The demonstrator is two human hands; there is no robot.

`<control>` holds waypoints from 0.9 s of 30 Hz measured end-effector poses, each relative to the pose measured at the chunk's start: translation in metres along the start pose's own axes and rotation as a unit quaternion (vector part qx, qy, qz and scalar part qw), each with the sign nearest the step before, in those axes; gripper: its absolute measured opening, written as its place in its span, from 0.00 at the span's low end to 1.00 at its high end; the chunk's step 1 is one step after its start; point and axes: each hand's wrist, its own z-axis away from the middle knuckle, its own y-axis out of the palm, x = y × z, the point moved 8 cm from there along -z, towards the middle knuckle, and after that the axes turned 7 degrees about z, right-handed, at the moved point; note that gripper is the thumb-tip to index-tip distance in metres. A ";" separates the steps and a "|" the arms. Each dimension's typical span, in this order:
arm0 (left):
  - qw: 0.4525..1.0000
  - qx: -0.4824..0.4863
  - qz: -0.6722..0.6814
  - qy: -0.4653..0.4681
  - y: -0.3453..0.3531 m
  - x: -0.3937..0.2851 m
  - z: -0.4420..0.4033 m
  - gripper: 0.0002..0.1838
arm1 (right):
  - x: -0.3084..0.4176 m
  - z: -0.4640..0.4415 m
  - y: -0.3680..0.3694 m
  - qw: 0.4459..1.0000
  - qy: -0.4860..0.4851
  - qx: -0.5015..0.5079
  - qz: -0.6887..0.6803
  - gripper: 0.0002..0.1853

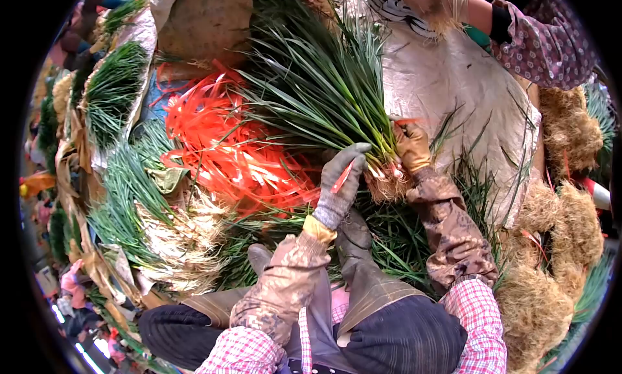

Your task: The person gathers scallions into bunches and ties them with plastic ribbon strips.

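A bundle of long green leafy stalks lies in front of me, its pale stem ends and roots towards me. My left hand, in a grey glove, is closed at the left side of the stems, with a strip of red ribbon across its fingers. On the right side of the stems, my right hand, in a brownish-yellow glove, is closed around the bundle near the root end. A short piece of red ribbon shows above its fingers. The roots hang between both hands.
A heap of red ribbons lies left of the bundle. Further left are more green stalks with pale roots. Piles of tan roots stand at the right. Another person's gloved hand and patterned sleeve are at the upper right, over a pale sheet.
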 end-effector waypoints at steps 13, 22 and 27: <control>0.995 0.041 0.079 -0.043 0.033 0.040 -0.053 0.16 | 0.052 0.015 -0.017 0.979 -0.202 -0.034 -0.013 0.16; 0.997 0.023 0.073 0.022 0.034 0.034 -0.046 0.21 | 0.066 0.014 -0.032 0.994 -0.092 -0.054 0.013 0.14; 0.975 -0.094 0.197 -0.053 -0.006 0.036 -0.025 0.19 | 0.042 0.003 -0.069 0.876 0.414 -0.050 -0.242 0.16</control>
